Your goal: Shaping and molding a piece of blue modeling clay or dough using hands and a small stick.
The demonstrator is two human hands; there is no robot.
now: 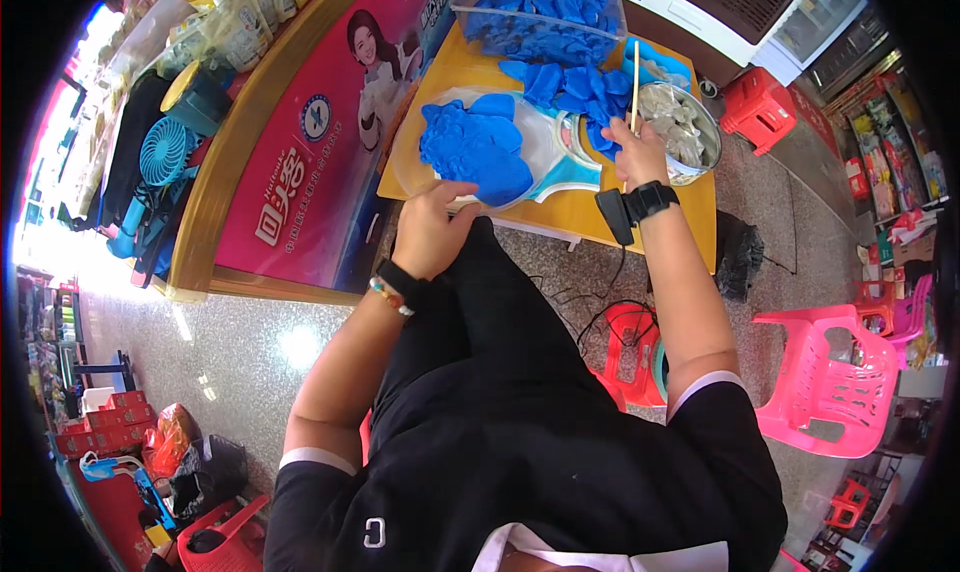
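My left hand [430, 230] is at the near left edge of a whitish round tray [407, 162], thumb and forefinger curved and apart. Whether it touches the rim I cannot tell. Overlapping blue petal-shaped pieces [475, 147] cover much of that tray. My right hand [640, 157] is closed round a pale thin stick [635, 77] that points away from me. Just right of this hand stands a round tin [712, 137] with greyish crumpled material [672, 117] inside. Between the hands lies a white and teal fan-shaped piece [570, 172].
Everything stands on a yellow table [430, 77]. At its far side a clear plastic box [458, 12] holds many blue pieces, with more [570, 90] heaped in front. A pink-fronted counter [300, 172] borders the left. Red stools [762, 107] and a pink chair [830, 377] stand on the right.
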